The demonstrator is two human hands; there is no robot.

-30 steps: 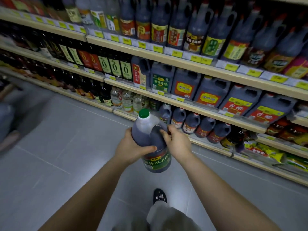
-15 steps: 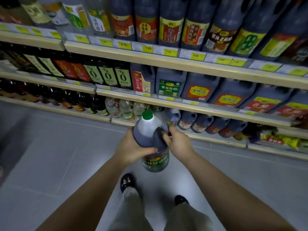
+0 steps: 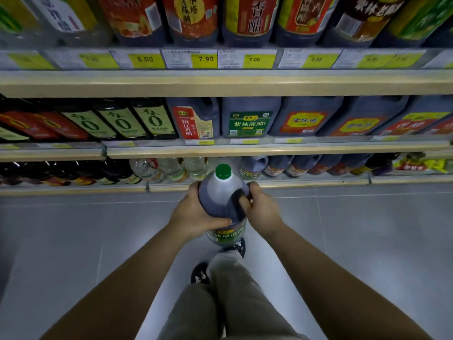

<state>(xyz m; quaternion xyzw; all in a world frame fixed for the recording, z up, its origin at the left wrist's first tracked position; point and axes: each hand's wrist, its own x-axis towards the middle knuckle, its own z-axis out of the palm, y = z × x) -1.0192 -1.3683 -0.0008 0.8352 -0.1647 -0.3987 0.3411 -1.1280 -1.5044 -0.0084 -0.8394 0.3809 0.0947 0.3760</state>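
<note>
A large dark vinegar jug point(image 3: 220, 197) with a green cap and a green label is held upright in front of me, above the floor. My left hand point(image 3: 193, 214) grips its left side, thumb across the front. My right hand point(image 3: 261, 209) grips the handle on its right side, fingers curled through it. The jug's base is hidden behind my hands. It hangs just in front of the bottom shelf point(image 3: 306, 184).
Wooden store shelves face me, packed with dark jugs point(image 3: 250, 119), soy sauce bottles point(image 3: 122, 121) and clear bottles point(image 3: 171, 168). Yellow price tags point(image 3: 204, 59) line the upper shelf edge. Grey tiled floor point(image 3: 73, 241) spreads left and right. My legs and shoes point(image 3: 201, 273) are below.
I have stepped closer and squared up to the shelves, which now fill the upper view. The jug stays in both hands, held a little nearer the bottom shelf.
</note>
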